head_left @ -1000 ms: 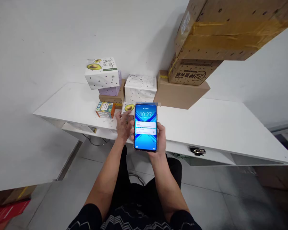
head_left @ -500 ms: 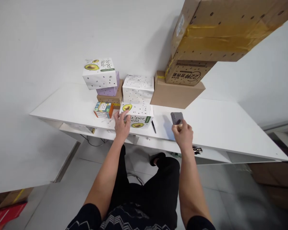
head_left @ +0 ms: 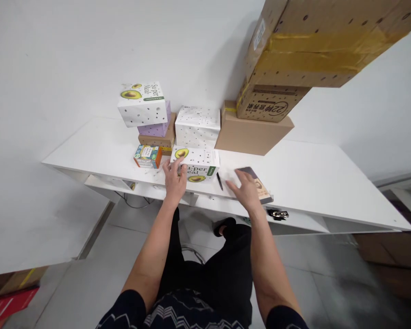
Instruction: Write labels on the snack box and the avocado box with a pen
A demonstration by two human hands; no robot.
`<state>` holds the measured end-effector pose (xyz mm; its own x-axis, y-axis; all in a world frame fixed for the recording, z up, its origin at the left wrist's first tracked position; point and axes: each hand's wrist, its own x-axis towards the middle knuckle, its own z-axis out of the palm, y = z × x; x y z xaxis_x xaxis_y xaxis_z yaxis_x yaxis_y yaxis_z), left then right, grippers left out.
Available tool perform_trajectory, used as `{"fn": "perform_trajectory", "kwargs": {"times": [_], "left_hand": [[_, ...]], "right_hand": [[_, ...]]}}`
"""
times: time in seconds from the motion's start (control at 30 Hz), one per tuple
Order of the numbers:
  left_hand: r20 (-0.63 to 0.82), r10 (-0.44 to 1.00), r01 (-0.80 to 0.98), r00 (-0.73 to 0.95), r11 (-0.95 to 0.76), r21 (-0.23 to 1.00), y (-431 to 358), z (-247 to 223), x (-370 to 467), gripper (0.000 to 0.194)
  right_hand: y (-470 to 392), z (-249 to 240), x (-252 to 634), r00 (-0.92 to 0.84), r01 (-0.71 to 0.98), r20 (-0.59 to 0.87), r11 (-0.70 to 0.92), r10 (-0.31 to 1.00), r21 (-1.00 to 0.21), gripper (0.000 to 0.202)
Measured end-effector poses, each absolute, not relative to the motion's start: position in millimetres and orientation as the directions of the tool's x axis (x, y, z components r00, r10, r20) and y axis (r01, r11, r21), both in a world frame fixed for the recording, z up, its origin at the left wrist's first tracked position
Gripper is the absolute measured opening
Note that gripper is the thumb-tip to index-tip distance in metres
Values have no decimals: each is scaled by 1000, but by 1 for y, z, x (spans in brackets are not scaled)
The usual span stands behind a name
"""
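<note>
My left hand rests with spread fingers on the left front of a white Su-per Meal box printed with avocados. Its fingertips lie near the top edge, not wrapped round the box. My right hand is open, fingers apart, over the left part of a flat rectangular thing with a dark grey rim and a beige printed face. That thing lies at the table's front edge, partly hidden by the hand. Between box and right hand lies a black pen.
A small orange and blue box stands left of my left hand. Behind are stacked boxes, a white dotted box, and cardboard boxes piled high at right. A metal clip-like item shows below the white table's front edge.
My right hand has let go of the grey-rimmed flat thing, which was held tilted up and now lies flat on the table. The hand has moved slightly left. My left hand has stayed put.
</note>
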<state>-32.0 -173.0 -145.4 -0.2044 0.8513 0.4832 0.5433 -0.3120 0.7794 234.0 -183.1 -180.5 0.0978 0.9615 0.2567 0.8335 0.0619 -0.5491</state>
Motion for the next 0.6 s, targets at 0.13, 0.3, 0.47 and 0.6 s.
{"fn": "perform_trajectory", "kwargs": {"times": [0.13, 0.3, 0.47, 0.6], "left_hand": [[541, 804, 559, -246, -337, 757, -184, -145, -32, 46], [529, 745, 593, -407, -225, 773, -217, -147, -70, 41], [550, 660, 629, -512, -148, 763, -217, -148, -129, 39], [591, 639, 639, -492, -196, 744, -185, -147, -157, 39]], "right_hand": [[-177, -166, 173, -124, 644, 218, 245, 968, -725, 54], [-188, -165, 112, -169, 577, 285, 330, 943, -747, 43], [-192, -169, 52, -251, 544, 301, 391, 920, -742, 45], [-179, -174, 20, -221, 547, 314, 383, 924, -744, 47]]}}
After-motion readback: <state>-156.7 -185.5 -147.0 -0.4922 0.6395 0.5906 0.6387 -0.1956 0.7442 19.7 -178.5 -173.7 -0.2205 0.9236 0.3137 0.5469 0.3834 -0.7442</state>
